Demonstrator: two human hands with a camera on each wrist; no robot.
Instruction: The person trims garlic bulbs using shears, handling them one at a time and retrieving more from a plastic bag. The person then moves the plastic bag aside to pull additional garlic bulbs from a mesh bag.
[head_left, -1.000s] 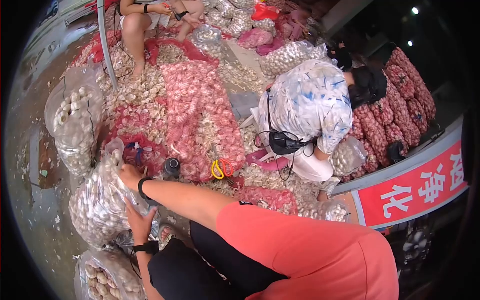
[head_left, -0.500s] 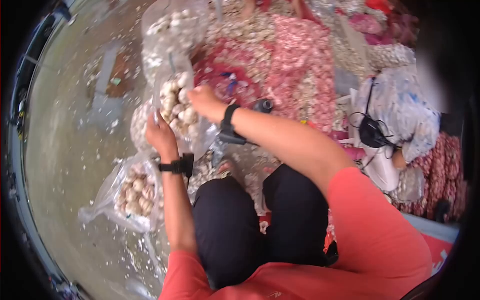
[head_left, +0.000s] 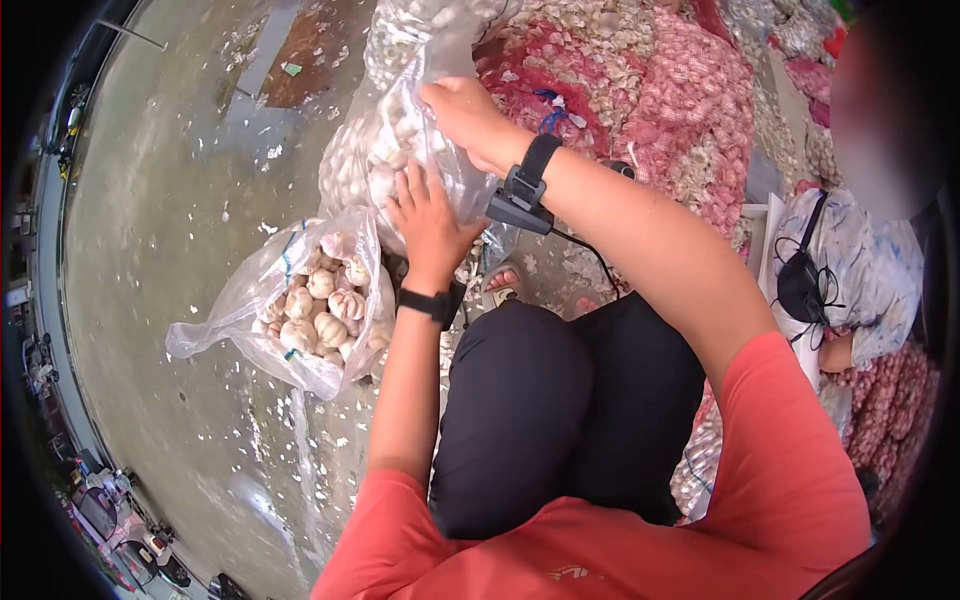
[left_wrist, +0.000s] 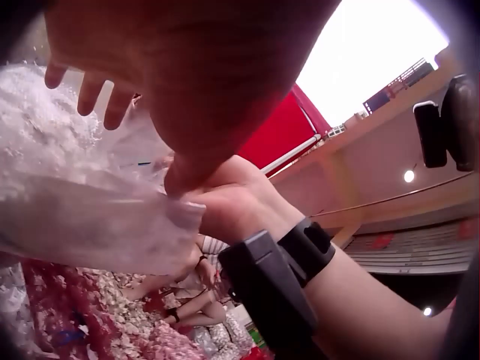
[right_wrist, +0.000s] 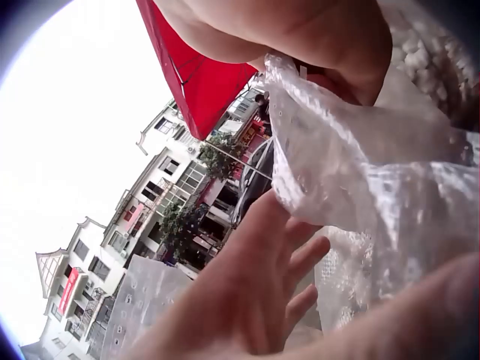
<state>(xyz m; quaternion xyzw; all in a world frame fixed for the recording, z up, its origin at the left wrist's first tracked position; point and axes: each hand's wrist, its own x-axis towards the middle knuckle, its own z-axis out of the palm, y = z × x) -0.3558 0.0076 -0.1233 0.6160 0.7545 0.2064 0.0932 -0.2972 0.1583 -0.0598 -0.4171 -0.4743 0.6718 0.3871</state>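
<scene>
Clear plastic sack of white garlic bulbs (head_left: pixel 400 130) stands on the grey concrete floor (head_left: pixel 170 200), just ahead of the person's knees, tilted a little toward them. Right hand (head_left: pixel 462 112) sits at the sack's upper side, fingers curled round a fold of the plastic film and gripping it; the wrist view shows the film bunched right under the thumb (right_wrist: pixel 352 60). Left hand (head_left: pixel 428 215) lies lower, against the near face of the sack, fingers spread and fairly straight, palm pressed flat to the plastic; nothing pinched. So the sack is held between the two hands, right above, left below and nearer the body. Left wrist view: the fingers (left_wrist: pixel 94 90) lie against the film, bulbs blurred white behind it.

Black wrist-mounted camera on the right forearm (head_left: pixel 525 185), cable trailing back; black band on the left wrist (head_left: pixel 432 303).

Smaller open clear plastic bag of garlic bulbs (head_left: pixel 315 305) lies on the floor just left of the left forearm, apart from the hand, mouth slack, bulbs showing. Papery garlic skins (head_left: pixel 250 440) scattered over the concrete.

Beyond the sack: heap of red mesh net bags filled with garlic (head_left: pixel 690 110). Far right, a seated person in a white and blue patterned shirt (head_left: pixel 860 270), well apart from the hands
</scene>
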